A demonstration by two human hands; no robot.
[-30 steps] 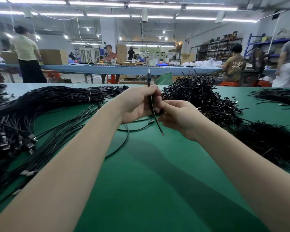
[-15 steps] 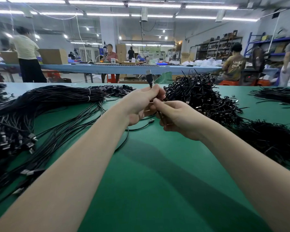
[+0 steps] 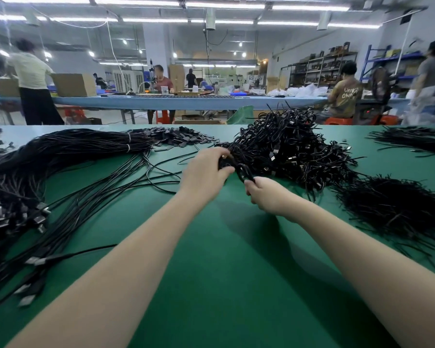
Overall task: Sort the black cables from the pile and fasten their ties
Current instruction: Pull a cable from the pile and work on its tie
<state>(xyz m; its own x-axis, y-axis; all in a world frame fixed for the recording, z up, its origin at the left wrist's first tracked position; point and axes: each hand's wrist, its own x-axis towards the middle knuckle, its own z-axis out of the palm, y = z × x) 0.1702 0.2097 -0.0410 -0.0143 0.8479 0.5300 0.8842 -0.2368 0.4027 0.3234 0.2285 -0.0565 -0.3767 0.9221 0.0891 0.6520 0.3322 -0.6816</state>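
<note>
Green matting covers the workbench (image 3: pixel 211 285), where the left hand (image 3: pixel 204 174) curls its fingers into the near edge of the tangled cable pile (image 3: pixel 294 156) at twelve o'clock while the right hand (image 3: pixel 266 197), just beside it, grips a looped black cable (image 3: pixel 244 172) between them

A broad strip of bare green table (image 3: pixel 211 285) is left open down the middle, between the forearms and toward the near edge. The left side is blocked by spread long cables (image 3: pixel 60 192). Passage ahead is barred by the tangled cable pile (image 3: pixel 294 151), and the right by a heap of ties (image 3: pixel 397 207).
</note>
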